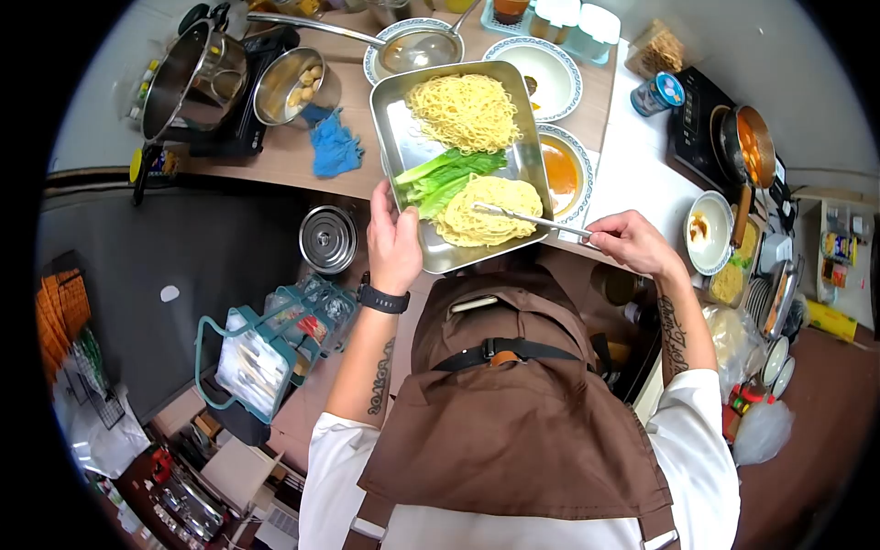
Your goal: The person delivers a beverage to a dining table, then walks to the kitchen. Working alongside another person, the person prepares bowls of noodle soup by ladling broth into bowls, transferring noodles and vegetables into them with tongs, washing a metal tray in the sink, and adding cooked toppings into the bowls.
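Note:
My left hand (394,240) grips the left side of a rectangular metal tray (533,165), its thumb over the rim. Two mounds of yellow noodles lie in the tray, the far noodles (466,110) and the near noodles (490,211). Green lettuce leaves (449,174) rest between them. My right hand (632,243) is closed around the end of a slim metal utensil (541,221). Its tip lies on the near noodles; I cannot tell its exact kind. The tray is tilted slightly and partly covers the counter's front edge.
Behind the tray sit a strainer (420,50) over a bowl, a white bowl (553,78) and a bowl of orange-brown soup (561,174). A blue cloth (336,144), a pot of pale balls (295,87) and a large pot (188,82) stand left. At right is a pan (753,147).

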The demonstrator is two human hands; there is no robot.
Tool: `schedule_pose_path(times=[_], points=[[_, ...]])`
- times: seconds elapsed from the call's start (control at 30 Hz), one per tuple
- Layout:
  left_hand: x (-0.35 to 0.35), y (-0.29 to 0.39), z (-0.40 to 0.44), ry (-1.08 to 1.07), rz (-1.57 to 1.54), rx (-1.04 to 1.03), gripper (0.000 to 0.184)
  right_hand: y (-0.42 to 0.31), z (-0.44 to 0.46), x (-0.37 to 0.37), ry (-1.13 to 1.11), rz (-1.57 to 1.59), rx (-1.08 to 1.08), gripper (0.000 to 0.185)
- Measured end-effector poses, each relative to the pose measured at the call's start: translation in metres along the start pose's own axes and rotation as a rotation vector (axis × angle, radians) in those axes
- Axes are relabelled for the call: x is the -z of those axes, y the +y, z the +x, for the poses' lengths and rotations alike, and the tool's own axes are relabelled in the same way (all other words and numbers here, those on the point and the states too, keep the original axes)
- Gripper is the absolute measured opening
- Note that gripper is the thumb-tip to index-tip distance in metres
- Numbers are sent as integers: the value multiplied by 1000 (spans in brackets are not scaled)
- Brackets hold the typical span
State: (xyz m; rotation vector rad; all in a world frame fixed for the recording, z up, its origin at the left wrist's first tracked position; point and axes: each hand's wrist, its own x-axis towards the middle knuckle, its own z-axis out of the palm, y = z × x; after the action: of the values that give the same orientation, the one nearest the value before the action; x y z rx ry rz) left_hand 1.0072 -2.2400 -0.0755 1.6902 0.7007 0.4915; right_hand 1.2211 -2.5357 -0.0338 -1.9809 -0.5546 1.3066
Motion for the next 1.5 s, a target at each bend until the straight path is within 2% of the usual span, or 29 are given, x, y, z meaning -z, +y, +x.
schedule_pose_path(times=[0.37,0.63,0.9,0.97,1.07,1.2,1.33,1.5], points=[[4,-5,0,348,-76,49,48,-19,2,79,28,-83,72,17],[-3,-18,-13,468,-77,108,46,7,13,118,54,-265,102,20],[1,-28,-21,477,-64,115,47,20,38,102,120,-636,197,23],[0,-28,-22,471,-91,112,46,10,39,95,146,-765,182,24],[0,-25,-22,469,-120,118,44,-15,25,79,237,-967,283,23],[3,-22,-23,460,-129,105,43,-43,-1,69,330,-1154,229,19],[9,-25,-29,446,-148,110,43,-63,-32,70,388,-1204,74,19],[18,-27,-34,476,-157,131,42,-29,-17,45,415,-1186,132,22]])
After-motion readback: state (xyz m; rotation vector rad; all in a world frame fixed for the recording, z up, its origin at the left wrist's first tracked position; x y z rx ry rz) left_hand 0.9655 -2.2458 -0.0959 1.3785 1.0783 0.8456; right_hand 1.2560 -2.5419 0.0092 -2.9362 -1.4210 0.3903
